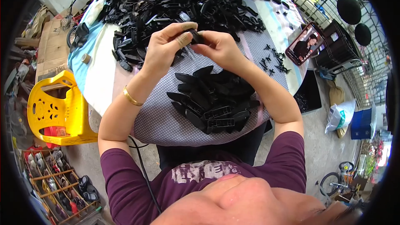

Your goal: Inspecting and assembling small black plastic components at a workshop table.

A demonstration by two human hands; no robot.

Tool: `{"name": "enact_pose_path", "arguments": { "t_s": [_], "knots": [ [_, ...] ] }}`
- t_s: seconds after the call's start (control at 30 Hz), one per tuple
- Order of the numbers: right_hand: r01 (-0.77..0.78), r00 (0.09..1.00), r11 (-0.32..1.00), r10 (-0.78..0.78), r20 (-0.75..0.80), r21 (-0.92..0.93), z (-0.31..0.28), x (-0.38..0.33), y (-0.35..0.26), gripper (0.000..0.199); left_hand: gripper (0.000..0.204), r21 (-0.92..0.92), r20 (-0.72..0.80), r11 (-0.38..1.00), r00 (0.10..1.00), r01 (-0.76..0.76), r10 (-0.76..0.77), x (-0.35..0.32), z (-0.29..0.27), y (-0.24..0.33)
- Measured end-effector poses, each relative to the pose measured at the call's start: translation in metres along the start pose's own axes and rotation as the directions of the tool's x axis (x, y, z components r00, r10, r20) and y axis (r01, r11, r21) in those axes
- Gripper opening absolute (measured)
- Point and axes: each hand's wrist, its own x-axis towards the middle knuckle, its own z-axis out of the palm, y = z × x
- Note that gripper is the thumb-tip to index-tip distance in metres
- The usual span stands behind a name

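Observation:
Both my hands meet above the cloth-covered table (162, 121) and hold one small black plastic part (196, 37) between them. My left hand (166, 46), with a bandage on the thumb and a gold bangle on the wrist, pinches it from the left. My right hand (218, 48) grips it from the right. A heap of similar flat black plastic pieces (212, 98) lies just under my forearms, near the table's front edge. A far larger pile of black parts (175, 4) covers the back of the table.
A phone (307, 43) leans at the table's right edge, with small black clips (273, 60) scattered beside it. A yellow plastic chair (56, 108) stands at left, cardboard behind it. A shoe rack (58, 183) sits lower left; bags and a blue bin at right.

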Motion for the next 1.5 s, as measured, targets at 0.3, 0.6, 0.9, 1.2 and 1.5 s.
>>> {"name": "enact_pose_path", "arguments": {
  "t_s": [0.3,0.6,0.9,1.2,1.5],
  "knots": [
    [0.258,0.961,0.937,-0.275,-0.039,-0.236,-0.004,0.001,-0.006,0.025,0.023,0.005,0.019,0.999,0.999,-0.048,0.047,0.001,0.001,0.006],
    [0.005,0.994,0.865,-0.059,-0.092,-0.502,-0.07,0.01,0.02,0.023,0.036,0.441,0.614,0.807,0.788,-0.393,0.048,-0.018,0.021,0.029],
    [-0.083,0.994,0.551,0.107,-0.028,-0.831,-0.044,0.004,0.019,0.025,0.029,0.767,0.519,0.322,0.832,-0.555,0.196,0.012,0.002,-0.026],
    [-0.145,0.978,0.98,0.163,-0.127,0.135,-0.038,0.009,0.007,0.025,0.026,0.772,0.356,0.427,0.877,-0.471,0.324,0.016,0.005,-0.029],
    [-0.131,0.975,0.922,0.185,-0.119,0.365,-0.017,0.005,0.01,0.021,0.031,-0.004,-0.004,0.997,0.997,0.079,-0.079,0.008,0.001,-0.02]
  ]
}}
